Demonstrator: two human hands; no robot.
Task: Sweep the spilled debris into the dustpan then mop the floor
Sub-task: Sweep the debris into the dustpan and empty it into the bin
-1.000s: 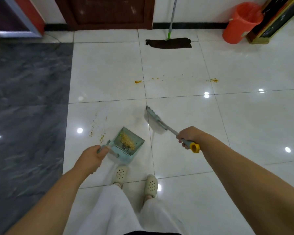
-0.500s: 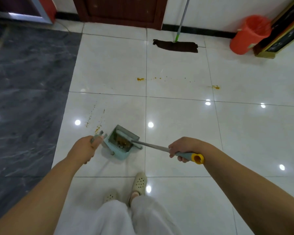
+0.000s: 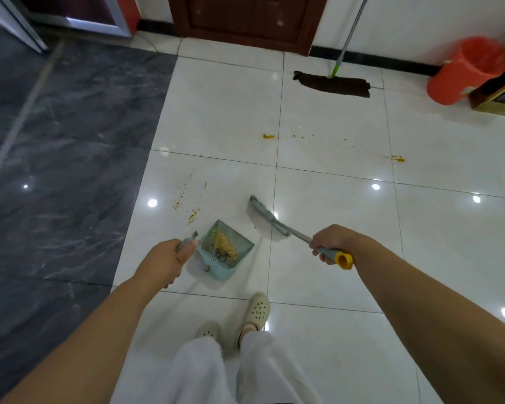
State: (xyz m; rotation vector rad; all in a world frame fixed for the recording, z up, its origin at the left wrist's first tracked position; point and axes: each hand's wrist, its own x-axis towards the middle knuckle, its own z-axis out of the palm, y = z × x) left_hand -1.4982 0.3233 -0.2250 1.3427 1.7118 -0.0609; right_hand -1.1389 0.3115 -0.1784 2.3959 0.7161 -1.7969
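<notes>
My left hand (image 3: 169, 259) grips the handle of a light-blue dustpan (image 3: 239, 259), which holds a heap of yellow debris. My right hand (image 3: 331, 243) grips the grey, yellow-capped handle of a broom; the broom head (image 3: 261, 209) is on the white tiles just right of and beyond the pan. Yellow crumbs (image 3: 191, 199) lie scattered in streaks just beyond the dustpan's left corner. More yellow spots (image 3: 268, 137) and a smear (image 3: 398, 158) lie farther off. A flat mop (image 3: 333, 84) with a dark cloth and green-jointed pole stands by the far wall.
An orange bucket (image 3: 464, 74) stands at the far right beside a framed board (image 3: 502, 97). A brown door (image 3: 245, 18) is at the back. Dark grey flooring (image 3: 56, 156) covers the left side. My feet in pale clogs (image 3: 255, 312) stand just behind the dustpan.
The broom head has come out of the dustpan and swung right and away onto the tiles. The debris heap in the pan shows again. My left hand keeps its hold on the dustpan handle.
</notes>
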